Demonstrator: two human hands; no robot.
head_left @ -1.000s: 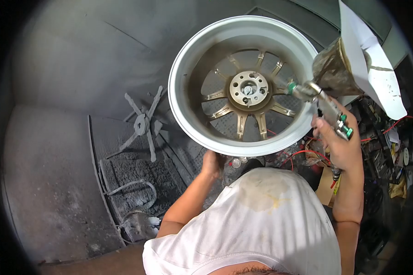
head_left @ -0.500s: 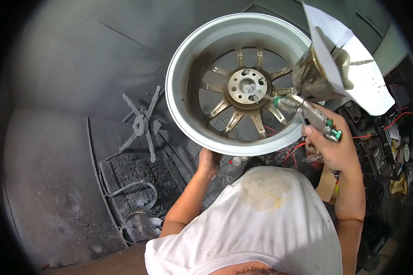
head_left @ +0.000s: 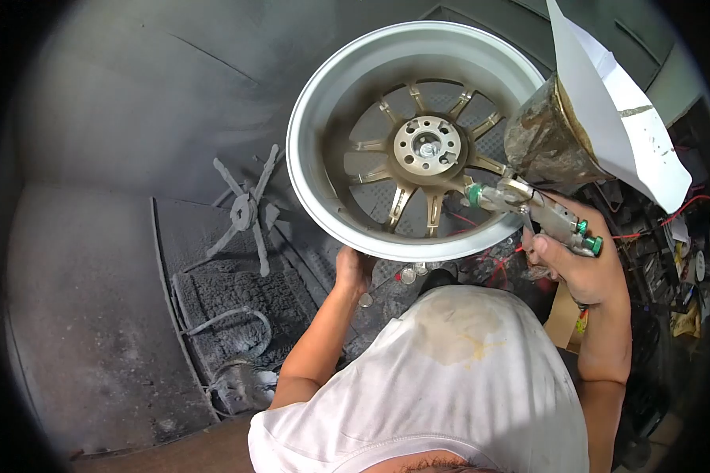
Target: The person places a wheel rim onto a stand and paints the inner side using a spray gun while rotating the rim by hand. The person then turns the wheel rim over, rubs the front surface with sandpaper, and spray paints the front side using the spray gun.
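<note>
Now, the wheel (head_left: 315,189) has turned around its hub (head_left: 427,147), and our right hand (head_left: 582,272), clasping the spray gun (head_left: 551,217), has lowered the nozzle (head_left: 475,195) to the hub's lower right, presenting different spokes (head_left: 401,206); our left hand's (head_left: 350,272) grip, lower left, is indeterminable.

One wheel (head_left: 315,189), one gun (head_left: 556,221), two hands (head_left: 353,270) (head_left: 582,272)

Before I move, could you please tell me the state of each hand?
Left hand: at the lower edge of the wheel, grip hidden.
Right hand: closed around the spray gun.
</note>
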